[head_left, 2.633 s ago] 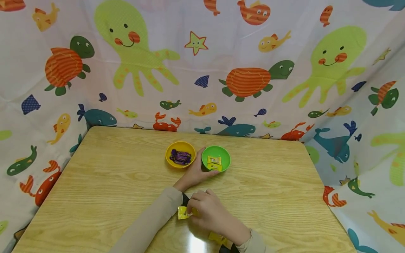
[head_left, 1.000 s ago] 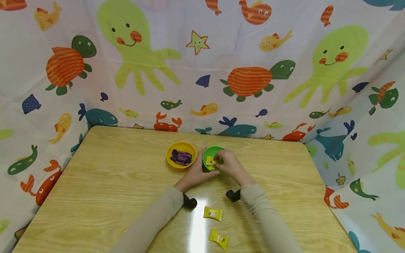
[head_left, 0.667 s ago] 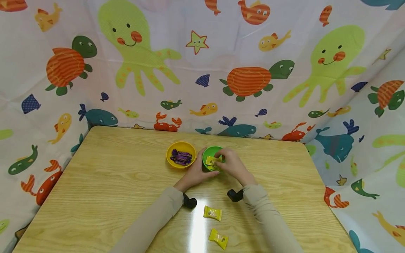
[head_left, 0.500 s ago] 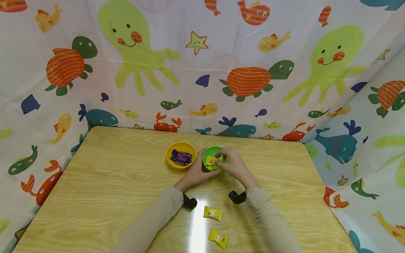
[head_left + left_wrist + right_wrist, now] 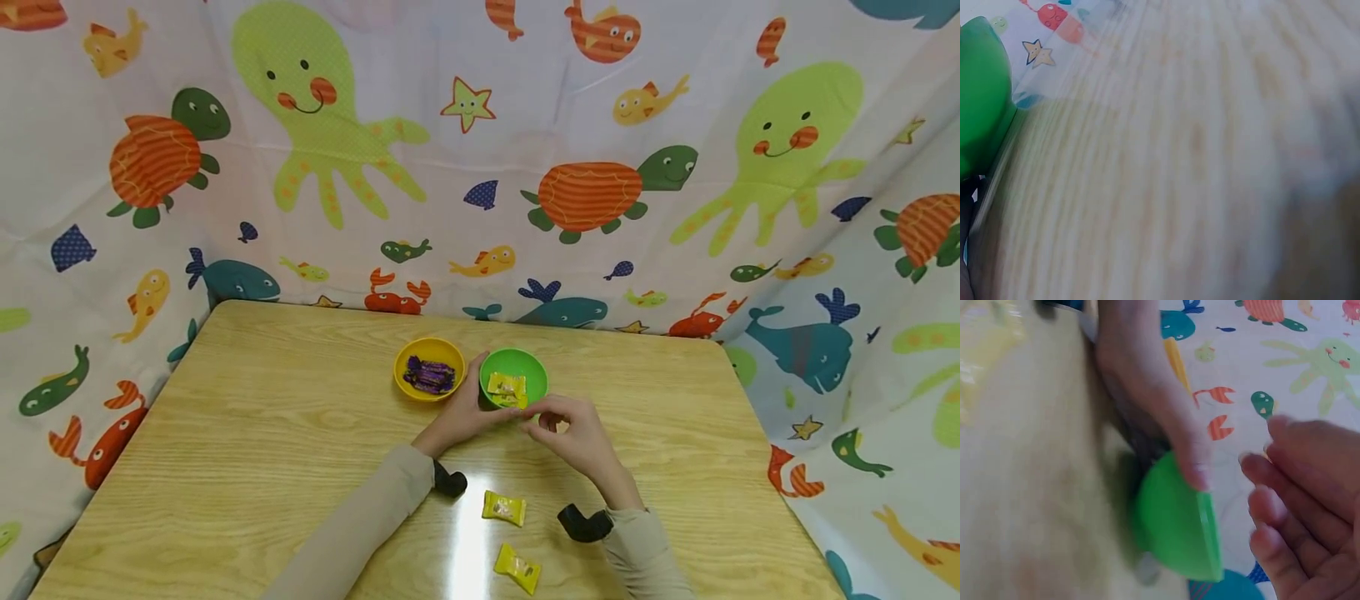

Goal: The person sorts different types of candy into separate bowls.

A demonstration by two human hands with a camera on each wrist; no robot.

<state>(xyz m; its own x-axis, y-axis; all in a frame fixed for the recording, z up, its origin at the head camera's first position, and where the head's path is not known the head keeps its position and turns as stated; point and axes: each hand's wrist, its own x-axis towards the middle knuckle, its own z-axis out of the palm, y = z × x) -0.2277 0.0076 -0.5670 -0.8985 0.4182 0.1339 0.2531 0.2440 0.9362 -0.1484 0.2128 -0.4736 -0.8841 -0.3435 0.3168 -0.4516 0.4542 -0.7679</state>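
Observation:
My left hand point(image 5: 459, 414) holds the green bowl point(image 5: 519, 361), its thumb along the near rim and its fingers at the left side. Inside the bowl lie yellow-wrapped candies point(image 5: 507, 385). Just off the bowl's near right rim, my right hand point(image 5: 576, 432) hovers with loosely bent fingers. The right wrist view shows nothing between the fingertips of that right hand point(image 5: 1310, 506), and the left thumb point(image 5: 1194, 465) on the bowl's rim. Only the side of the green bowl point(image 5: 982, 94) shows in the left wrist view, at the left edge.
A yellow bowl point(image 5: 429, 342) with purple-wrapped candies point(image 5: 430, 375) stands left of the left hand. Two yellow candies lie on the wooden table point(image 5: 300, 433) between the forearms, an upper candy point(image 5: 504, 507) and a lower candy point(image 5: 517, 569). A sea-animal curtain point(image 5: 465, 150) borders the table.
The right hand brought a yellow candy from the table into the green bowl, let go, and has drawn back toward the near right. The left hand stays on the bowl.

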